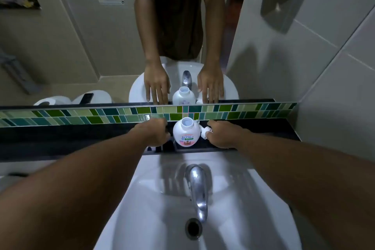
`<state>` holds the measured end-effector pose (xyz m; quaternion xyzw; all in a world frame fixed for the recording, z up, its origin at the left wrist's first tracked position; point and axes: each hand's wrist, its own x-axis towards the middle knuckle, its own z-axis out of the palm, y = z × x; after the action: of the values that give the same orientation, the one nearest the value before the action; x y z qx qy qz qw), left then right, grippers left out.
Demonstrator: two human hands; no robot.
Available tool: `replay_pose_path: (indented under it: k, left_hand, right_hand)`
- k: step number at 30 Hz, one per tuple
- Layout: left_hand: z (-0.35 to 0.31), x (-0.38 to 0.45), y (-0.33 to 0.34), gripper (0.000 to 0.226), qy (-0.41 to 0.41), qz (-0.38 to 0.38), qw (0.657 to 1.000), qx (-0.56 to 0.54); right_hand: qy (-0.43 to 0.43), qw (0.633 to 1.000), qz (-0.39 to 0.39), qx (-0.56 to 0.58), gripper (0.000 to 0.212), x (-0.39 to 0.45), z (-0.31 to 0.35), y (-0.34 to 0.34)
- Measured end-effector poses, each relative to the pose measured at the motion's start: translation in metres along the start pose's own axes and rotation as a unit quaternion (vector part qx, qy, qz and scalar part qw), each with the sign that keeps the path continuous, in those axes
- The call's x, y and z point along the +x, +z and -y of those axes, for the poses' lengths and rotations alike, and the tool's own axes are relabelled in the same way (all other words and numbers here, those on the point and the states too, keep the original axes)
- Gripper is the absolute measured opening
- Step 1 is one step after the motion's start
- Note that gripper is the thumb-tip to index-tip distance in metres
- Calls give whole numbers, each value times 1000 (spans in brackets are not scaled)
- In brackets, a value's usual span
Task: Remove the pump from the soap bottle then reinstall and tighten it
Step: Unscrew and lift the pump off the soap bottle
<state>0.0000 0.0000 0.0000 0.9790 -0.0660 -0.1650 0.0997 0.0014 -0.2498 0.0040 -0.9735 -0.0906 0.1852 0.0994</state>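
The white soap bottle (185,135) stands upright on the black ledge (81,138) behind the sink, its neck open and the pump off. The white pump (205,131) lies just right of the bottle, partly covered by my right hand (221,135), whose thumb and fingers are around it. My left hand (153,133) is on the ledge just left of the bottle, not touching it and holding nothing. In the mirror (81,46) its fingers show spread apart.
A chrome tap (197,186) and a white sink (142,199) with its drain (193,228) lie below the ledge. A green tile strip (253,112) runs behind the ledge. The tiled wall (334,87) closes the right side.
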Motion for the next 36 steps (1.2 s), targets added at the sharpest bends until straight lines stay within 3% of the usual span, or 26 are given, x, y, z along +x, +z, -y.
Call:
replay_pose_path:
  k: [13, 20, 24, 30, 36]
  left_hand:
    - [-3, 3, 12, 56, 30, 8, 998, -46]
    - [-15, 3, 19, 98, 59, -57, 968, -238]
    - [-25, 10, 24, 80, 63, -91, 952, -285]
    - [-27, 16, 26, 82, 56, -87, 948, -300]
    - [-31, 15, 26, 76, 58, -87, 948, -301]
  right_hand:
    - [10, 1000, -7, 0, 55, 7, -5, 11]
    - [-15, 998, -58, -17, 44, 13, -1, 26]
    - [-22, 994, -99, -44, 31, 15, -1, 35]
    - [-11, 988, -155, 1, 23, 11, -13, 30]
    - [-32, 975, -212, 66, 28, -1, -22, 9]
